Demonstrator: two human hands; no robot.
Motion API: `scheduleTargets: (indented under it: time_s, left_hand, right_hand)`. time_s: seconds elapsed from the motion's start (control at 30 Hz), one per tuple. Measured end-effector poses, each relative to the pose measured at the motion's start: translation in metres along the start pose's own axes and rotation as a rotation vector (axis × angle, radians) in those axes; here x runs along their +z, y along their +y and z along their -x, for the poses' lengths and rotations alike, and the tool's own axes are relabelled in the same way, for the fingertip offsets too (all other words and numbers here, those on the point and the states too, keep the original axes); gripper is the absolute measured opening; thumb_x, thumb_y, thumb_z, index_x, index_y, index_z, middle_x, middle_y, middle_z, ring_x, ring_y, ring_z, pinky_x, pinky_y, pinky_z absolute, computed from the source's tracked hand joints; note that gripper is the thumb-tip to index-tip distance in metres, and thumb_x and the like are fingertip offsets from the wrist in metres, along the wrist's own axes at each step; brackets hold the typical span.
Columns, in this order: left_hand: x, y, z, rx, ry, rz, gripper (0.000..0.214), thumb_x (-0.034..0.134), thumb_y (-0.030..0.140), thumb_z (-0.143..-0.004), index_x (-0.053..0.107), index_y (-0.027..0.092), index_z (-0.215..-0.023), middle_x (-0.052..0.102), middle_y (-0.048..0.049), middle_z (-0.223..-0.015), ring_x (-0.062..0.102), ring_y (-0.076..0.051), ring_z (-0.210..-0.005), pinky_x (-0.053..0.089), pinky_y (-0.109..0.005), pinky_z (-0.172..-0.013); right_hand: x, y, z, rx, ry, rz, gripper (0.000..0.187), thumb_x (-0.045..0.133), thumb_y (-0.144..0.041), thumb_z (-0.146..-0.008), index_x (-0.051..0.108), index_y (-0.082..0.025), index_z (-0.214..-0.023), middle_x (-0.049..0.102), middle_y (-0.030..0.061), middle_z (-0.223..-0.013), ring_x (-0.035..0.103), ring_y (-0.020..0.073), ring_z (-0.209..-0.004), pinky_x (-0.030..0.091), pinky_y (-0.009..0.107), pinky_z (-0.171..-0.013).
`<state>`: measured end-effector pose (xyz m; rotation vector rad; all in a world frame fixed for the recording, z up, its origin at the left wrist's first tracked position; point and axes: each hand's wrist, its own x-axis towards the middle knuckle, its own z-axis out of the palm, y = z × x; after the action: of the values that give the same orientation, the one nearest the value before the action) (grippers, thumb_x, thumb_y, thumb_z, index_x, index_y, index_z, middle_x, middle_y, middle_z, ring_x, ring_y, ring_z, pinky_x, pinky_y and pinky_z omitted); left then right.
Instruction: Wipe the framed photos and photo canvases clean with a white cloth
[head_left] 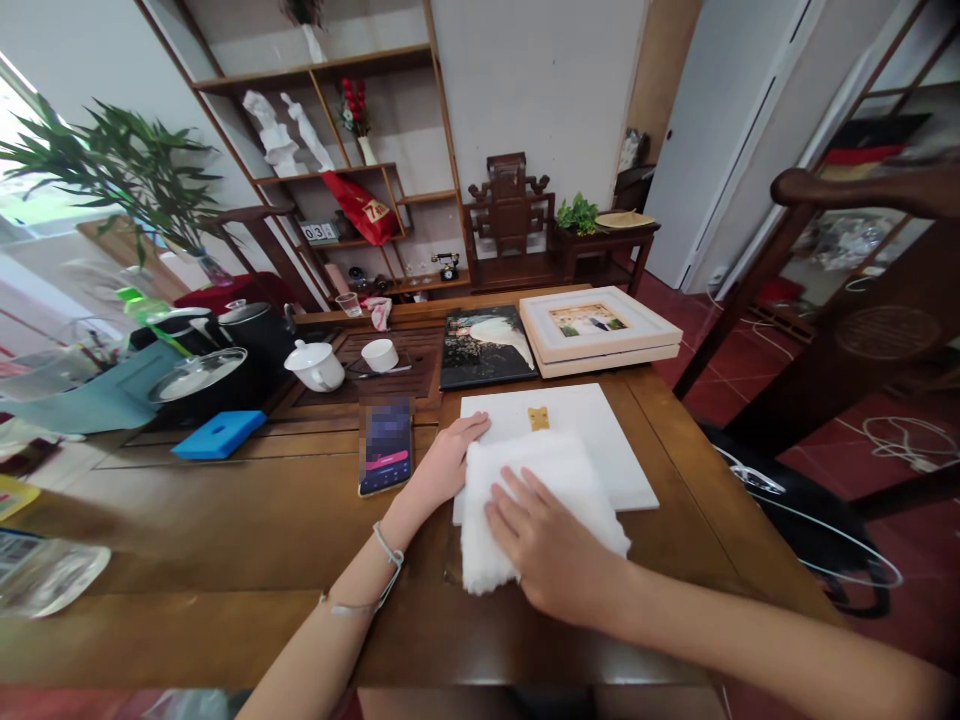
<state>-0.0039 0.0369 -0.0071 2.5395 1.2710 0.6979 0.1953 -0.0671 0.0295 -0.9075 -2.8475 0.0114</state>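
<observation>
A soft, folded white cloth [592,490] with a fuzzy edge covers the front left part of a flat white board [630,470] on the table. My right hand [551,545] lies on top of the cloth, fingers slightly spread and pressed down on it. At the board's left edge rests my left hand [450,460], its fingers stretched out beside the cloth and touching the board. A small gold-coloured piece [538,418] shows on the board just beyond the cloth. What lies under the cloth is hidden.
A phone [386,447] lies left of my left hand. Behind the board are a dark photo panel [484,345] and a white framed picture [600,330]. Farther left stand a white teapot [315,367], a white cup [379,355], a blue block [219,435] and a black pot [199,380].
</observation>
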Motion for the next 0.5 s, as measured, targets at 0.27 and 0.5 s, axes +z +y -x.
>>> scheduleTargets:
  time_s: [0.27,0.5]
  left_hand:
    - [0.006,0.001,0.001,0.004,0.001,-0.07,0.036,0.041,0.02,-0.096,0.057,0.01,-0.127,0.057,-0.0159,-0.134,0.051,-0.025,-0.129,0.042,-0.043,-0.11]
    - [0.006,0.004,0.001,-0.011,-0.018,-0.12,0.036,0.041,0.024,-0.098,0.054,0.009,-0.128,0.054,-0.0166,-0.137,0.048,-0.026,-0.131,0.04,-0.044,-0.111]
  right_hand:
    - [-0.026,0.041,0.014,0.037,-0.133,-0.14,0.06,0.046,-0.002,-0.071,0.056,-0.009,-0.13,0.055,0.0142,-0.138,0.034,0.031,-0.138,0.026,0.052,-0.114]
    - [-0.025,0.078,0.006,0.452,-0.18,0.067,0.068,0.04,0.006,-0.073,0.044,-0.004,-0.14,0.041,0.0192,-0.148,0.03,0.0397,-0.138,0.035,0.058,-0.107]
